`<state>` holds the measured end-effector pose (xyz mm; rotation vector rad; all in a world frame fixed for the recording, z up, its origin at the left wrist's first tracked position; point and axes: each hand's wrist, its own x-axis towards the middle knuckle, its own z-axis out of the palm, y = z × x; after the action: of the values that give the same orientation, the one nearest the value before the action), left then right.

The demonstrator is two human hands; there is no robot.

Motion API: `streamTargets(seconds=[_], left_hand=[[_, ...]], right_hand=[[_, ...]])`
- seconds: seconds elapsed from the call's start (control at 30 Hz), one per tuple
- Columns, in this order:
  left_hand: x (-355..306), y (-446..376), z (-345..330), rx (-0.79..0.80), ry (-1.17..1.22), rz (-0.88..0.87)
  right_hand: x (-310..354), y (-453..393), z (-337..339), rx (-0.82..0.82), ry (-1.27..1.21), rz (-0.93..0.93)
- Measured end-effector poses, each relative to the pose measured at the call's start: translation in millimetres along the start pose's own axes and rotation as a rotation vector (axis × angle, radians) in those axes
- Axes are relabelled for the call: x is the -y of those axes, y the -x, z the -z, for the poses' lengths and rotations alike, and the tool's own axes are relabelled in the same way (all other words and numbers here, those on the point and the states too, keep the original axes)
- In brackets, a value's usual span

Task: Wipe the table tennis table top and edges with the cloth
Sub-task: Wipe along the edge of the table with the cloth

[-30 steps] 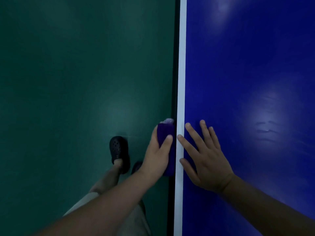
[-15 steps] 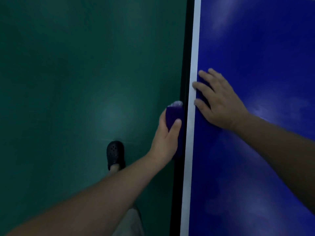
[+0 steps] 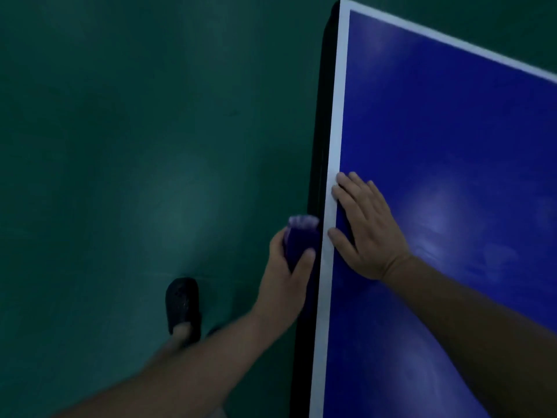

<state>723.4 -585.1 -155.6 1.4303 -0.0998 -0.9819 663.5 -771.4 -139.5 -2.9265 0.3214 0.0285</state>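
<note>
Looking down from the head camera, I see dark green floor (image 3: 120,146) filling the left half of the view, with one black clog (image 3: 183,307) planted on it near the bottom. My left forearm comes up from the lower left, and the left hand (image 3: 283,282) grips a folded purple cloth (image 3: 300,239), fingers curled round its far side and the thumb laid over the near face. The cloth sits against the black side edge (image 3: 316,146) of the table, its pale fringe sticking up past my fingertips. Just right of that edge runs the white border line (image 3: 334,131). My right hand (image 3: 367,230) lies flat on the blue table top (image 3: 452,131), fingers straight and slightly spread, holding nothing, the fingertips and thumb reaching onto the white line. The right forearm stretches across the top from the lower right. Soft glare from lights shows on the blue surface, and the table's far corner appears at the top, with more green floor beyond it.
</note>
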Motion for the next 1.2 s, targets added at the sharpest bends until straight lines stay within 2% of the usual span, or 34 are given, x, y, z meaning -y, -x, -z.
streamTargets(seconds=[0.1,0.37,0.5,0.63,0.93,1.1,1.2], left_hand=[[-4.1,5.2,0.4,0.048,0.017,0.034],[-51.4,-133.3,-15.5,-0.018,-0.093,-0.026],[-39.1,-101.2,-12.3,-0.035,-0.036,0.015],[-21.2,-50.1,-5.7,0.038,0.000,0.029],[-61.5,-180.7,-15.6,-0.023,-0.176,-0.048],[-59.5,-138.8,-12.7,0.030,-0.153,-0.051],[-71.6,-143.9,-15.7,0.051,-0.131,-0.070]], right_hand=[[-1.1,-0.4,-0.4,0.006,0.070,-0.073],[-0.6,-0.2,-0.5,0.039,0.044,-0.083],[-3.0,-1.5,-0.8,0.042,0.048,-0.081],[-3.5,-1.8,-1.1,0.049,0.054,-0.082],[-1.1,-3.0,2.7,0.035,0.000,-0.092],[-0.8,-5.9,6.2,0.049,-0.042,-0.106],[-0.1,-9.5,8.6,0.017,-0.139,-0.167]])
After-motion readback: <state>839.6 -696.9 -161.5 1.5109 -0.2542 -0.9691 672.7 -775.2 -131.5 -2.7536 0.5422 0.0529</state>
